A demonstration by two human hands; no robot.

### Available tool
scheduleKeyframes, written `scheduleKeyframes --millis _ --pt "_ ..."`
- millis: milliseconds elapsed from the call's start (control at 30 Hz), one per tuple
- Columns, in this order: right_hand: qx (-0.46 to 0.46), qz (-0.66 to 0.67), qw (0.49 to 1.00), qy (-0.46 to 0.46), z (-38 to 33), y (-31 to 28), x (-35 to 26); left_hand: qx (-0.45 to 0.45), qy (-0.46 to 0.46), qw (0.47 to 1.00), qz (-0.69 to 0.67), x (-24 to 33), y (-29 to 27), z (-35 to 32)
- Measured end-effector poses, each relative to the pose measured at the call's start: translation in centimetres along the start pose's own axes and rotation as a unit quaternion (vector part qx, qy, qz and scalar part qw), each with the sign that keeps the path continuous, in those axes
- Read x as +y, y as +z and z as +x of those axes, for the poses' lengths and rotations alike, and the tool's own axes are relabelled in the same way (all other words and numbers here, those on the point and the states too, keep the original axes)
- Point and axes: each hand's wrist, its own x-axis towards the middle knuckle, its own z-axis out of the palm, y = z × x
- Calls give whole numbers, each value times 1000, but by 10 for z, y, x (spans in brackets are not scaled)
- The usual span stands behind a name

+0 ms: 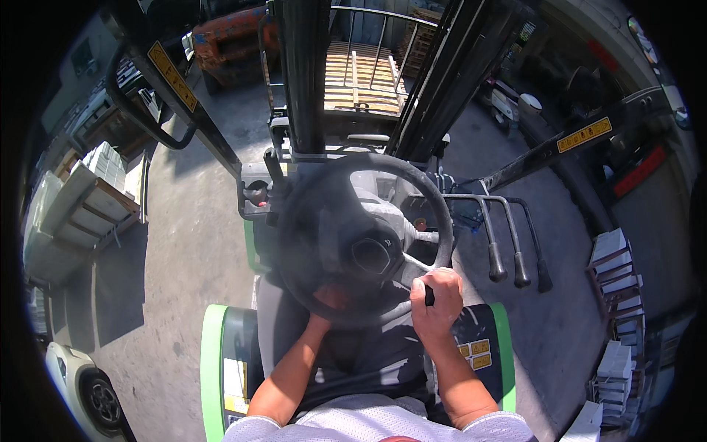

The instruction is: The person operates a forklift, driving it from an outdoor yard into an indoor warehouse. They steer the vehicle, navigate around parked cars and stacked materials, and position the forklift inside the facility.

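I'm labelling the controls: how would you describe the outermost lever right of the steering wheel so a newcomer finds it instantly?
Find the black steering wheel at the picture's centre. To its right are three bent, black-handled levers side by side. The outermost lever is farthest from the wheel, its shaft dark where the other two look light grey.

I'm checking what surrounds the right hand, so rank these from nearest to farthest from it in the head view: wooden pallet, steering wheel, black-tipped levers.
1. Steering wheel: right at the right hand, which is on its lower right.
2. Black-tipped levers: to the right.
3. Wooden pallet: well ahead.
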Motion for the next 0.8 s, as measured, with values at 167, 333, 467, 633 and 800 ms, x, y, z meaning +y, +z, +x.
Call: scheduleKeyframes --millis 167,333,467,633,800 --pt "-65 65 995 31 -22 16 -33 86 -47 992 -75 52 -22 5" --pt "-49 77 996 19 -5 47 -24 86 110 985 -101 94 -55 38" --pt "-41 77 996 22 9 69 -14 85 151 972 -159 134 -73 89" --pt "-3 55 998 -20 28 89 6 167 343 904 193 171 -78 157" --pt "41 6 999 -11 52 99 35 177 305 929 108 201 -62 199"
